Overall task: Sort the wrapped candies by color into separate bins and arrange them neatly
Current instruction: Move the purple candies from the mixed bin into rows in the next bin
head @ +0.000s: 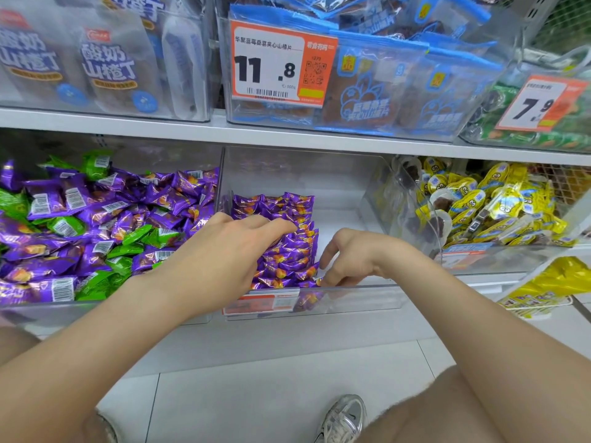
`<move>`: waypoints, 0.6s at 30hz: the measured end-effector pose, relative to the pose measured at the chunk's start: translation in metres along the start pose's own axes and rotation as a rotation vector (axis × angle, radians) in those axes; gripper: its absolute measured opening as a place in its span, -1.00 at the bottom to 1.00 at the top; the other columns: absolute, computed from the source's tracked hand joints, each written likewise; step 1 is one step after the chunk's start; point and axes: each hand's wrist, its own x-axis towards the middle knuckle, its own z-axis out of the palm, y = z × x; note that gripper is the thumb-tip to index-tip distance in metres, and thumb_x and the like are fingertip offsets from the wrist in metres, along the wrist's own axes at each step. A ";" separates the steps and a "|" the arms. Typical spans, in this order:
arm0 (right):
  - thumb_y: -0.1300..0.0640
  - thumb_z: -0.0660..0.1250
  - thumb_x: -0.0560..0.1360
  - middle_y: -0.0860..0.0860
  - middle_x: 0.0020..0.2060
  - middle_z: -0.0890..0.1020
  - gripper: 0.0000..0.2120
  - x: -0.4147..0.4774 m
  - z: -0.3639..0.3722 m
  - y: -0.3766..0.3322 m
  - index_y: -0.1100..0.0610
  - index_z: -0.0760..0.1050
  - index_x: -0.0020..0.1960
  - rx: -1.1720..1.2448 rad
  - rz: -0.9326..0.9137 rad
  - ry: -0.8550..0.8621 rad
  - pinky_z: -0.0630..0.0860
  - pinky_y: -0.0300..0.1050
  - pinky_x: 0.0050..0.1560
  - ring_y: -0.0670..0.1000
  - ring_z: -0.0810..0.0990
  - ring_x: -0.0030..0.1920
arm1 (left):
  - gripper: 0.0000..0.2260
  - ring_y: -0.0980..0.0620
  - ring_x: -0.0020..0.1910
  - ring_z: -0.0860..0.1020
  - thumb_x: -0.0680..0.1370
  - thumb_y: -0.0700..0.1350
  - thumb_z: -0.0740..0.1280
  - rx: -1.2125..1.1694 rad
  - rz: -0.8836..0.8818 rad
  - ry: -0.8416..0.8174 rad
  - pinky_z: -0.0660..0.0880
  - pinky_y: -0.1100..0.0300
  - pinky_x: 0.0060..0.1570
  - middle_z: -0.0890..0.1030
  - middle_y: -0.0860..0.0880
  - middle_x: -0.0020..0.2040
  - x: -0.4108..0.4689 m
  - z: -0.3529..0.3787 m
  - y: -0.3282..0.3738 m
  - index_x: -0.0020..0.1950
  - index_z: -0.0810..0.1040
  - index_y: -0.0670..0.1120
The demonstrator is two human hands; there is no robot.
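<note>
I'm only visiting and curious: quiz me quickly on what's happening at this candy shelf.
1. True or false: the left bin holds only purple candies.
2. The left hand and right hand both reach into which bin? A) left, B) middle, C) right.
3. Fill in: the neat row of candies in the middle bin is ____.
Key: 1 false, green candies are mixed in; 2 B; 3 purple.

Clear bins (351,298) on white shelf (319,329)

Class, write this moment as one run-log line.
left hand rests on purple candy rows | right hand at front candy | middle bin
</note>
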 end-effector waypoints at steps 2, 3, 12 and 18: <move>0.35 0.52 0.47 0.07 -0.32 0.72 -0.69 0.000 -0.001 0.002 0.19 0.65 0.19 0.014 -0.064 -0.022 0.63 -0.22 -0.29 0.02 0.74 -0.31 | -0.33 -0.02 -0.01 0.51 0.48 -0.31 0.35 0.006 -0.004 -0.007 0.45 0.02 0.05 0.60 0.09 0.23 0.000 0.001 0.000 0.53 0.36 0.14; 0.33 0.52 0.48 0.06 -0.32 0.73 -0.71 0.000 -0.002 0.004 0.14 0.65 0.17 -0.001 -0.098 -0.023 0.59 -0.26 -0.32 0.00 0.73 -0.33 | -0.33 -0.01 -0.02 0.50 0.47 -0.32 0.35 0.007 -0.005 -0.008 0.45 0.03 0.03 0.61 0.09 0.22 0.000 0.001 0.000 0.52 0.37 0.13; 0.20 0.61 0.45 0.12 -0.19 0.77 -0.86 0.015 -0.004 0.016 0.19 0.74 -0.01 -0.029 -0.257 -0.047 0.72 0.01 -0.03 0.08 0.76 -0.14 | -0.32 -0.06 0.00 0.53 0.53 -0.28 0.32 0.025 -0.030 -0.060 0.39 0.06 0.13 0.56 0.11 0.24 0.003 -0.003 0.004 0.58 0.27 0.18; 0.02 0.65 0.41 0.10 -0.22 0.76 -0.67 0.014 -0.007 0.014 0.22 0.73 0.03 -0.096 -0.259 -0.040 0.73 0.02 -0.06 0.14 0.77 -0.15 | -0.30 -0.08 0.11 0.56 0.54 -0.28 0.32 -0.033 -0.035 -0.069 0.41 0.10 0.15 0.48 0.09 0.31 0.003 -0.001 -0.001 0.59 0.23 0.21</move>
